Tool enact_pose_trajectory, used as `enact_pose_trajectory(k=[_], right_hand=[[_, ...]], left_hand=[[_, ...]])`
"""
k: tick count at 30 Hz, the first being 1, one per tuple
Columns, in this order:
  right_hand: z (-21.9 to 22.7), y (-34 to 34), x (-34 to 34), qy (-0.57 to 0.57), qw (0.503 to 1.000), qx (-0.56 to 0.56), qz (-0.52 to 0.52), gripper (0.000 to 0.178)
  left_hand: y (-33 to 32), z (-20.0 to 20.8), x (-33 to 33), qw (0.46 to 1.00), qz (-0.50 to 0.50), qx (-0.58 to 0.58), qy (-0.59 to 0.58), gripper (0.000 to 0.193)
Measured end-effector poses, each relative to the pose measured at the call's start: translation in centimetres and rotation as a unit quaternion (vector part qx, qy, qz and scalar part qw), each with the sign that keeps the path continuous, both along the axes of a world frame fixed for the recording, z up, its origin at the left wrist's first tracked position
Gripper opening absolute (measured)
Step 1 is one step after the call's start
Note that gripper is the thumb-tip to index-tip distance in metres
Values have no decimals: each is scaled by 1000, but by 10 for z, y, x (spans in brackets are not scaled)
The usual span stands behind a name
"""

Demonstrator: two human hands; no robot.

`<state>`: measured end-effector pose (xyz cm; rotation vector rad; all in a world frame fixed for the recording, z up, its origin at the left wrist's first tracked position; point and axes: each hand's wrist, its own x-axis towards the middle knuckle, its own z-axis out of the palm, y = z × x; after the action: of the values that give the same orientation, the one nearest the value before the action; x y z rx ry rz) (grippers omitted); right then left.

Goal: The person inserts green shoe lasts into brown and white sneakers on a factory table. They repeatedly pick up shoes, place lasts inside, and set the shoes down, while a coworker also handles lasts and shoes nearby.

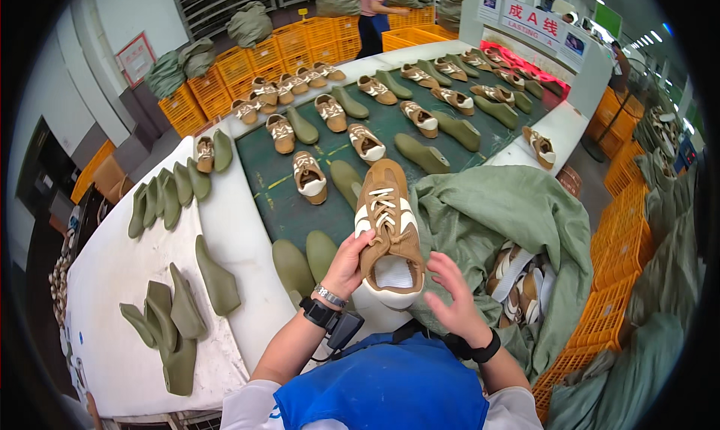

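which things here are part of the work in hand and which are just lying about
Likely in the work:
brown lace-up sneaker with white stripes, in the left hand; open right hand beside it
olive foot-shaped lasts on the dark green surface
green woven sack holding similar sneakers

Seemingly just around:
orange plastic lattice crates
red-framed wall notice

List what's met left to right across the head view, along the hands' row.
Loose, smooth olive-green foot-shaped forms → side-by-side pair of such forms → left hand → held brown-and-white lace-up sneaker → right hand → more brown-and-white sneakers in a green woven sack → stacked orange plastic crates
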<state>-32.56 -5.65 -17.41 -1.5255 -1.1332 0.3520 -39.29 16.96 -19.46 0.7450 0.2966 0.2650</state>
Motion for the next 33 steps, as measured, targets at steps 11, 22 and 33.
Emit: enact_pose_trajectory(k=[11,22,33], right_hand=[[-22,73,-21,52,992,-98,53,62],[-89,42,45,100,975,-134,-146,25],[-260,-126,164,-158,698,-148,-682,67]], left_hand=[[15,-24,-51,991,109,15,75,47],[38,-11,-145,972,67,205,91,75],[3,-100,-57,887,-77,349,293,84]])
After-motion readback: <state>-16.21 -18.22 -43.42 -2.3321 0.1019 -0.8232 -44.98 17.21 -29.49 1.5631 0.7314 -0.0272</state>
